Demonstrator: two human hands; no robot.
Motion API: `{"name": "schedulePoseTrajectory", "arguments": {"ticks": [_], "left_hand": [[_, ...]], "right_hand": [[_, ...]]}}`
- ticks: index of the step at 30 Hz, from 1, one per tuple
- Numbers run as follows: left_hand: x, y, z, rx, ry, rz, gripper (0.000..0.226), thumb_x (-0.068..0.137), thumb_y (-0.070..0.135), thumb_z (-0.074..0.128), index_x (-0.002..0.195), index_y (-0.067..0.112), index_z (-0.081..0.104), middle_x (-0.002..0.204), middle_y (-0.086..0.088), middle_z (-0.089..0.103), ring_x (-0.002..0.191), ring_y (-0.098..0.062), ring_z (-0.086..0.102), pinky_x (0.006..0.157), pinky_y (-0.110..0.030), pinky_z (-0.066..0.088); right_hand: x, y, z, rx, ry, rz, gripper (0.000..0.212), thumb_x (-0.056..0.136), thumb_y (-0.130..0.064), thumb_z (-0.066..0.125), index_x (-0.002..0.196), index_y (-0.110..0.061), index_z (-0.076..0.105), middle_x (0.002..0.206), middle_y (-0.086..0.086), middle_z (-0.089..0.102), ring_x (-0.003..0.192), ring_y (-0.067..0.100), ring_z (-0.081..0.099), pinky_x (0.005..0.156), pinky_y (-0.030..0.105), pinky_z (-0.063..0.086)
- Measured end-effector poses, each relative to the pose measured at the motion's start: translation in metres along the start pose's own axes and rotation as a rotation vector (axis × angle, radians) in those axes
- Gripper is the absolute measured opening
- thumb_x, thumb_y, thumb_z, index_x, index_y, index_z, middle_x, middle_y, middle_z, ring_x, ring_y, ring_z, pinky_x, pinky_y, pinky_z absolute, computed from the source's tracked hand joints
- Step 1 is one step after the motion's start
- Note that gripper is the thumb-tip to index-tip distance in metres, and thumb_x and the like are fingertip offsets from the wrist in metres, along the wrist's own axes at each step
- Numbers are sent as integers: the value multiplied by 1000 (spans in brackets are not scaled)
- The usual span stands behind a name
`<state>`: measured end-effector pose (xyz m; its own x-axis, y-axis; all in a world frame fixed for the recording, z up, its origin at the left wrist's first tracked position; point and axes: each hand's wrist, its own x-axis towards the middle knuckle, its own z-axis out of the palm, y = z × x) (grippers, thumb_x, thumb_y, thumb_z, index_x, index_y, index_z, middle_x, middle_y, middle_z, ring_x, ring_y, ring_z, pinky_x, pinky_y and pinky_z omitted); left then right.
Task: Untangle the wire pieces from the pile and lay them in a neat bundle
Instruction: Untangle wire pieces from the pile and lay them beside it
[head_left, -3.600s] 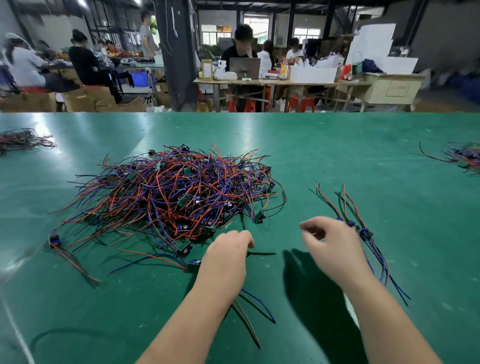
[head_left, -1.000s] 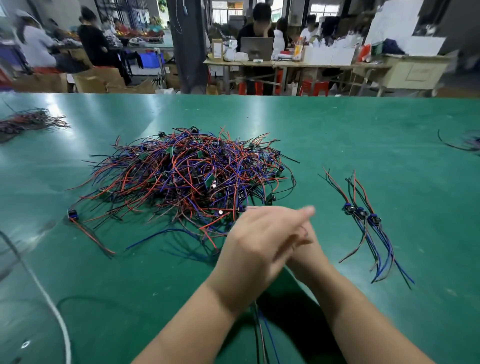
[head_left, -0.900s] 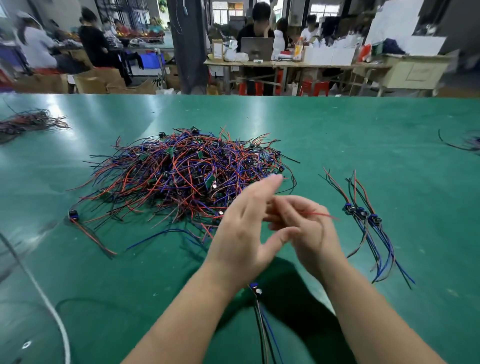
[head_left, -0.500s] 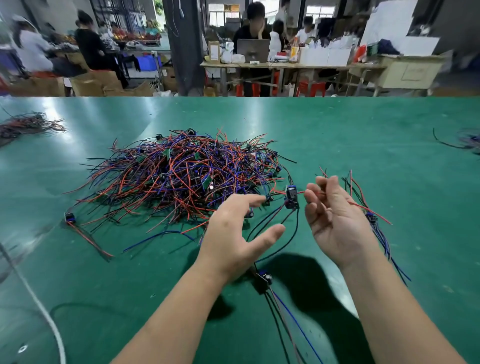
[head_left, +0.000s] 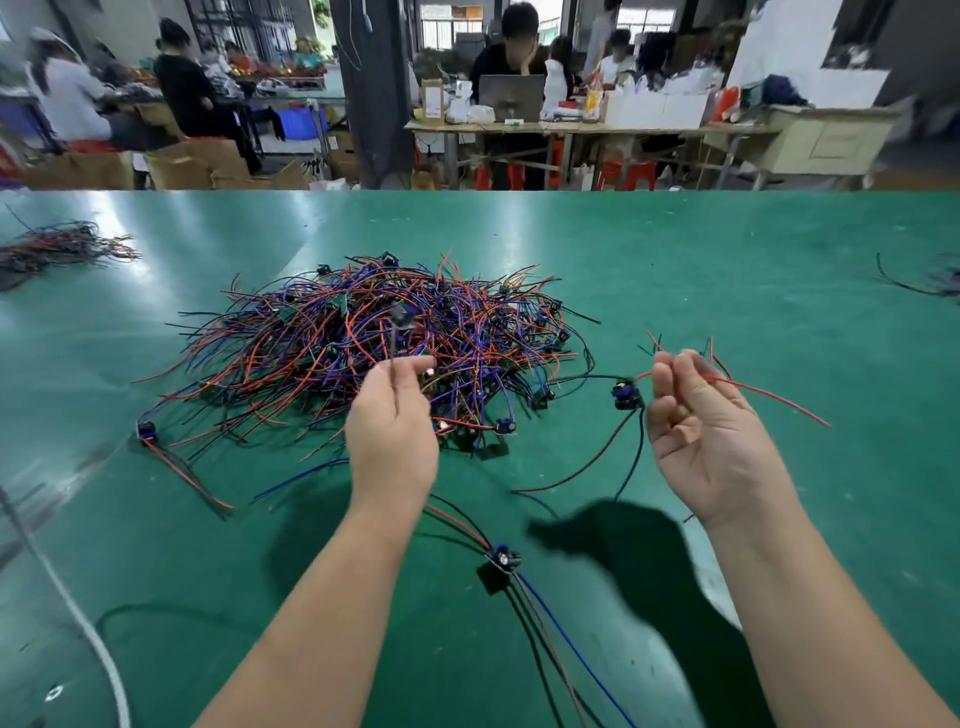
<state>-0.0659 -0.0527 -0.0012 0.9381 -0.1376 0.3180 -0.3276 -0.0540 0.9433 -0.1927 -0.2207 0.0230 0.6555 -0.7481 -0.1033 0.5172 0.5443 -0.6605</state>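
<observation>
A tangled pile of red, blue and black wire pieces (head_left: 395, 353) with small blue parts lies mid-table on the green table (head_left: 727, 270). In front of the pile, my left hand (head_left: 392, 426) is raised and pinches one wire piece (head_left: 399, 325) that stands upright. My right hand (head_left: 701, 431) is palm-up to the right, fingers curled round a red wire (head_left: 769, 397). That wire's blue part (head_left: 626, 395) hangs beside the fingers, trailing black leads. Another piece (head_left: 501, 558) lies near me between my forearms. The sorted bundle's tips (head_left: 711, 353) show behind my right hand.
A stray wire piece (head_left: 150, 431) lies left of the pile. Smaller wire heaps sit at the far left (head_left: 57, 249) and far right (head_left: 924, 280). A white cable (head_left: 88, 634) crosses the near left corner. People work at tables beyond the far edge.
My hands have drawn apart. The left hand has risen with a pinched piece upright; the right has shifted right, pulling the red wire and its blue part away from the pile.
</observation>
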Motion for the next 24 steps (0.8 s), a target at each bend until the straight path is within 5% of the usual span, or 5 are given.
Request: {"name": "schedulePoseTrajectory", "arguments": {"ticks": [6, 12, 16, 18, 24], "left_hand": [[-9, 1, -1, 548, 61, 96, 83, 79, 14, 63, 149, 9, 19, 141, -15, 30, 121, -26, 31, 105, -38, 23], [-43, 16, 19, 325, -241, 358, 23, 85, 38, 53, 96, 26, 70, 93, 14, 65, 91, -10, 56, 83, -35, 40], [-54, 18, 27, 119, -607, 291, 49, 92, 41, 45, 128, 13, 59, 128, 4, 60, 117, 3, 51, 101, -10, 35], [-52, 15, 26, 93, -624, 277, 49, 93, 39, 44, 131, 10, 56, 132, 0, 59, 120, -4, 53, 102, -16, 38], [-47, 13, 24, 75, -651, 216, 23, 100, 27, 44, 120, 23, 55, 67, 6, 55, 61, -10, 49, 62, -32, 42]], "right_hand": [[-1, 2, 1, 28, -47, 28, 10, 66, -14, 65, 61, -20, 71, 69, -3, 72, 58, 1, 67, 44, 11, 46], [-9, 4, 7, 245, -91, 53, 30, 44, -13, 75, 72, -14, 65, 70, -1, 71, 57, 2, 66, 45, 11, 46], [-13, 16, 12, 59, -78, 143, 24, 64, -16, 65, 86, -14, 56, 64, -2, 69, 47, 0, 59, 38, 9, 41], [-15, 23, 12, -94, -110, 110, 16, 65, -15, 64, 79, -13, 59, 65, 2, 70, 44, 1, 56, 35, 9, 39], [-13, 33, 2, -676, -240, -131, 16, 91, -16, 57, 83, -11, 70, 60, -1, 62, 44, 8, 42, 43, 16, 34]]}}
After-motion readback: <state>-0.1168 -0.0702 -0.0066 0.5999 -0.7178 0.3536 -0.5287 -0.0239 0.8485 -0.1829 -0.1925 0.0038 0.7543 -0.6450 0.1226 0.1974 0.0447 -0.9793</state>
